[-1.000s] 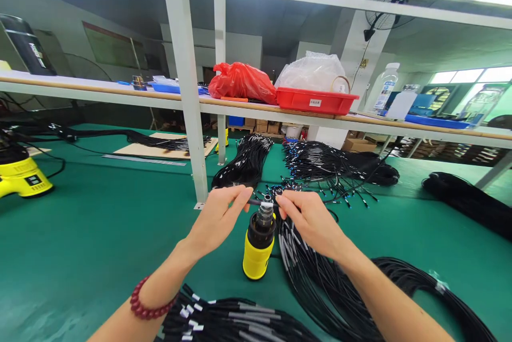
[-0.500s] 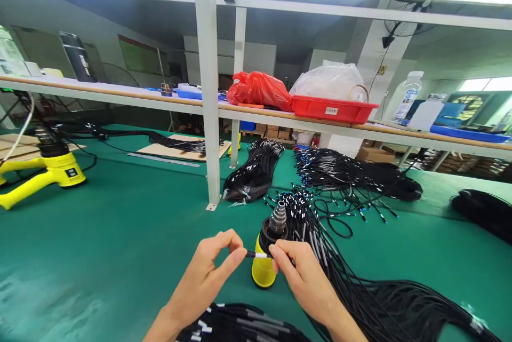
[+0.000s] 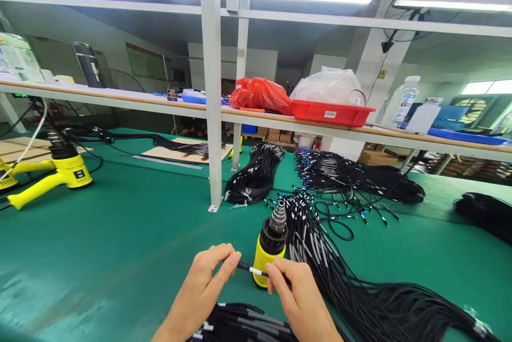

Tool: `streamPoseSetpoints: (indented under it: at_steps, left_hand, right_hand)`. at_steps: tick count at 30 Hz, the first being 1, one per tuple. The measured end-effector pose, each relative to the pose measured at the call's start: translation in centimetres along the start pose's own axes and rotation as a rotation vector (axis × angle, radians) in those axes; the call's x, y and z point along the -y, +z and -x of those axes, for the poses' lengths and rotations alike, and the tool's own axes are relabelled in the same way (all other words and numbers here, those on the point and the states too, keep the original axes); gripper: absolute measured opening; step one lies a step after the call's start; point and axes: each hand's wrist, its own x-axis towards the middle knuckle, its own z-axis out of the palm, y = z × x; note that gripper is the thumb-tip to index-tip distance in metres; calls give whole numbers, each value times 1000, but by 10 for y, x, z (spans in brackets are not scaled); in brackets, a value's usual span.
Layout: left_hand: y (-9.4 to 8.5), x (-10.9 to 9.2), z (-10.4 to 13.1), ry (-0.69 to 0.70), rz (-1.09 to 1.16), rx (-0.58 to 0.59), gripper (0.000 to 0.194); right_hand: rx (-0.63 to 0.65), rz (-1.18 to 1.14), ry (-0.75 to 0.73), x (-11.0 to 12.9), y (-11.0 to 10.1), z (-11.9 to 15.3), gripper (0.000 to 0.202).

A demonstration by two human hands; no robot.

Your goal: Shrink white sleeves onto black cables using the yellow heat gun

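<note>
Between my two hands runs a thin black cable (image 3: 244, 266) with a white sleeve on it. My left hand (image 3: 210, 280) pinches its left end between thumb and fingers. On the other side of the white sleeve, my right hand (image 3: 294, 286) pinches the cable too. Just behind the hands a yellow heat gun (image 3: 264, 256) stands upright, its stepped metal nozzle pointing up. Below my hands lies a bundle of black cables (image 3: 244, 326) with white and grey sleeves, partly covered by my right hand. A larger cable bundle (image 3: 320, 251) fans out right of the heat gun.
Another yellow heat gun (image 3: 72, 168) rests at the left of the green table (image 3: 120, 256). More cable bundles (image 3: 256, 171) lie behind. A white post (image 3: 214, 118) rises from the table under a shelf that holds a red tray (image 3: 334, 113) and bottles (image 3: 406, 99).
Both hands have come slightly lower and nearer, and the cable between them now slopes down to the right. More of the heat gun's body shows. The camera view has shifted a little.
</note>
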Motion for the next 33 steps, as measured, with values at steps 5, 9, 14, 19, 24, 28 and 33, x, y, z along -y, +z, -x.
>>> streamPoseSetpoints:
  at_steps: [5, 9, 14, 19, 24, 28, 33]
  left_hand:
    - [5, 1, 1, -41, 18, -6, 48]
    - [2, 1, 2, -48, 1, -14, 47]
    - [0, 0, 4, -3, -35, 0, 45]
    - [-1, -1, 5, 14, -31, 94, 42]
    - [-2, -4, 1, 50, -36, 122, 41]
    - [-3, -6, -3, 58, -32, 108, 42]
    - [-3, -5, -3, 52, -39, 113, 45]
  right_hand:
    - [-26, -51, 28, -2, 2, 9, 53]
    - [11, -117, 47, -3, 2, 14, 39]
    - [10, -174, 41, -5, -3, 14, 33]
    - [-40, -150, 48, -3, -10, 14, 32]
    - [-5, -136, 62, 3, -17, 11, 35]
    - [5, -122, 51, 5, -19, 9, 38]
    - [26, -108, 44, 5, -21, 7, 42]
